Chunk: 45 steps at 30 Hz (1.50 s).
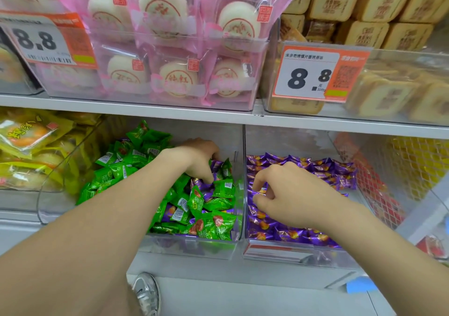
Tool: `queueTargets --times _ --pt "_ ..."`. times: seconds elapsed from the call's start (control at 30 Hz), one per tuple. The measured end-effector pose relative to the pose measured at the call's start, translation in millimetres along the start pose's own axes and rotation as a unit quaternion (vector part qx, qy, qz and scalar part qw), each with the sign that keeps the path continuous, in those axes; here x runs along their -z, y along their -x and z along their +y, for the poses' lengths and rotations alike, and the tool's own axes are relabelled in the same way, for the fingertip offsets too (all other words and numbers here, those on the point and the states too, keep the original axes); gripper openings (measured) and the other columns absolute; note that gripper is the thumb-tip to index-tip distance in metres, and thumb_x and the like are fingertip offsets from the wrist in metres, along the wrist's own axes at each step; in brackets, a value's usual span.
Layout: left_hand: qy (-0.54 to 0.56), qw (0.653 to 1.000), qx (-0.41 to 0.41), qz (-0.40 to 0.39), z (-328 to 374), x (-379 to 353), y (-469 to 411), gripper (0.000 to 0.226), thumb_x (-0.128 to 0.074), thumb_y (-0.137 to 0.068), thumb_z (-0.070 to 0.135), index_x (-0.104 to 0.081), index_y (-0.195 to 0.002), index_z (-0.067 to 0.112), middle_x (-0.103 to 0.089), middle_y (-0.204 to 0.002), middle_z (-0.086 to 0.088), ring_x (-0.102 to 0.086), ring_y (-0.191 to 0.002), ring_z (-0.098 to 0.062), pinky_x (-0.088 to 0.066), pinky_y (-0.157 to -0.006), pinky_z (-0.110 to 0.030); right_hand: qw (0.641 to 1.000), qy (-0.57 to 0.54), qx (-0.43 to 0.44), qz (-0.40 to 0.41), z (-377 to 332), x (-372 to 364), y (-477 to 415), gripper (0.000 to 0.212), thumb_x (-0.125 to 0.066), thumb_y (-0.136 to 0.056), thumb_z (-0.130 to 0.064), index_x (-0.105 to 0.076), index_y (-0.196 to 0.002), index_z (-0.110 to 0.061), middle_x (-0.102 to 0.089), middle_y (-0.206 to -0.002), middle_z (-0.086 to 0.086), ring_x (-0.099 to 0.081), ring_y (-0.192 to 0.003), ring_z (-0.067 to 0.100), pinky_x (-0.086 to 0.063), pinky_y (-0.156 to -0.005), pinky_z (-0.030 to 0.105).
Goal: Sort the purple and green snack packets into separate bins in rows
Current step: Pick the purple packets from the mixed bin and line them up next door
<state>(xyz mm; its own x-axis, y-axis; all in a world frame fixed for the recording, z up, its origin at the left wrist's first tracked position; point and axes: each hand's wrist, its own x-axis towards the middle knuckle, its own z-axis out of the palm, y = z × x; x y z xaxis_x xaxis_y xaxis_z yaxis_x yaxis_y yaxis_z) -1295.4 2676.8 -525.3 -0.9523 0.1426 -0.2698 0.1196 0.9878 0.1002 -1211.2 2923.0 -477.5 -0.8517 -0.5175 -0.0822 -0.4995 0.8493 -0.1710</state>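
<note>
Two clear plastic bins stand side by side on the lower shelf level, their walls touching.

The left bin holds a loose heap of green packets. These are small glossy pillow packs with crimped ends. Some show a red fruit picture and others lie with the white barcode side up. They lie at all angles, in no rows. Stray purple packets are mixed in on the right half of this bin, partly buried under the green ones.

The right bin holds only purple packets. They are the same pillow shape in shiny purple foil with an orange-yellow picture. They are set in overlapping rows from the back of the bin to the front.

The hands are apart, one over each bin. The left hand reaches into the right rear of the left bin with its fingers curled down into the heap. Its thumb tip rests by a purple packet and its fingertips are hidden, so I cannot tell if anything is gripped. The right hand is over the left side of the right bin with its fingers curled and its fingertips at the purple rows. I cannot tell whether it holds a packet.

Also noted:
- The upper shelf carries pink-wrapped cakes.
- A price tag on that shelf reads 8.8.
- Yellow packets fill the bin to the left.
- A shoe shows on the floor below.
</note>
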Motion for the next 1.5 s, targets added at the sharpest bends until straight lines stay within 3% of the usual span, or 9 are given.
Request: queueTargets --times 0.3,0.5,0.6,0.77,0.93,1.13,1.27,1.33,1.5 --pt "0.170 0.979 0.006 0.110 -6 23 59 0.071 -0.090 -0.074 0.038 -0.057 -0.137 0.032 -0.059 -0.136 0.006 -0.062 -0.114 -0.015 -0.049 -0.093 -0.024 0.973 -0.119 0.012 0.196 -12 0 -7 0.009 -0.060 -0.088 -0.029 -0.061 -0.097 -0.029 -0.066 -0.067 -0.010 -0.063 -0.078 0.019 -0.057 -0.075 0.042" --pt "0.388 0.918 -0.041 0.075 3 29 99 0.061 -0.093 -0.077 0.034 -0.065 -0.131 0.027 -0.072 -0.110 0.016 -0.066 -0.076 0.008 -0.048 -0.064 -0.015 0.965 -0.184 0.095 0.162 -45 -6 -7 0.066 -0.078 -0.082 -0.052 -0.040 -0.134 -0.039 -0.059 -0.114 -0.010 -0.055 -0.108 0.020 -0.048 -0.095 0.045" --pt "0.442 0.893 -0.071 0.056 9 33 109 0.029 -0.084 -0.088 0.026 -0.072 -0.114 0.029 -0.075 -0.102 0.010 -0.068 -0.074 0.004 -0.047 -0.055 -0.015 0.956 -0.218 0.082 0.177 -50 -9 -14 0.071 -0.082 -0.079 -0.053 -0.039 -0.134 -0.038 -0.067 -0.098 -0.015 -0.062 -0.095 0.023 -0.048 -0.092 0.047" --pt "0.404 0.913 -0.045 0.046 8 28 104 0.011 -0.066 -0.102 0.041 -0.068 -0.100 0.031 -0.070 -0.080 0.007 -0.059 -0.066 -0.002 -0.042 -0.052 -0.024 0.951 -0.216 0.049 0.214 -42 -5 -21 0.055 -0.086 -0.077 -0.048 -0.049 -0.116 -0.035 -0.067 -0.071 -0.005 -0.060 -0.075 0.017 -0.045 -0.076 0.039" --pt "0.151 0.974 -0.102 0.133 0 13 86 0.023 -0.062 -0.104 0.040 -0.051 -0.090 0.025 -0.060 -0.071 0.003 -0.052 -0.068 -0.017 -0.033 -0.064 -0.037 0.945 -0.259 -0.004 0.202 -34 -4 -17 0.045 -0.089 -0.071 -0.054 -0.055 -0.092 -0.033 -0.069 -0.074 -0.011 -0.062 -0.074 0.014 -0.051 -0.074 0.036" --pt "0.173 0.951 -0.155 0.206 24 19 98 0.020 -0.066 -0.100 0.041 -0.061 -0.107 0.023 -0.061 -0.080 0.009 -0.055 -0.074 -0.001 -0.037 -0.063 -0.018 0.867 -0.465 -0.100 0.152 -20 1 -12 0.044 -0.090 -0.080 -0.038 -0.057 -0.107 -0.034 -0.080 -0.084 -0.001 -0.076 -0.082 0.029 -0.061 -0.084 0.052" --pt "0.194 0.933 -0.183 0.241 45 17 114 0.014 -0.066 -0.101 0.031 -0.062 -0.113 0.027 -0.060 -0.092 0.013 -0.054 -0.084 -0.001 -0.038 -0.072 -0.021 0.875 -0.431 -0.150 0.161 -4 15 -2 0.035 -0.082 -0.084 -0.050 -0.062 -0.101 -0.027 -0.077 -0.073 0.003 -0.070 -0.058 0.011 -0.053 -0.064 0.033" --pt "0.229 0.921 -0.196 0.246 58 18 122 0.025 -0.062 -0.103 0.020 -0.060 -0.124 0.032 -0.062 -0.099 0.019 -0.056 -0.088 0.004 -0.041 -0.075 -0.017 0.869 -0.443 -0.155 0.155 3 18 6 0.032 -0.082 -0.084 -0.049 -0.069 -0.092 -0.021 -0.077 -0.071 0.007 -0.069 -0.055 0.013 -0.055 -0.065 0.038" --pt "0.192 0.913 -0.220 0.285 95 14 132 0.025 -0.066 -0.098 0.052 -0.055 -0.117 0.040 -0.054 -0.106 0.014 -0.058 -0.095 -0.010 -0.052 -0.082 -0.043 0.799 -0.575 -0.174 0.033 20 25 23 0.024 -0.077 -0.090 -0.023 -0.076 -0.107 -0.006 -0.079 -0.086 0.014 -0.072 -0.075 0.021 -0.054 -0.078 0.038"
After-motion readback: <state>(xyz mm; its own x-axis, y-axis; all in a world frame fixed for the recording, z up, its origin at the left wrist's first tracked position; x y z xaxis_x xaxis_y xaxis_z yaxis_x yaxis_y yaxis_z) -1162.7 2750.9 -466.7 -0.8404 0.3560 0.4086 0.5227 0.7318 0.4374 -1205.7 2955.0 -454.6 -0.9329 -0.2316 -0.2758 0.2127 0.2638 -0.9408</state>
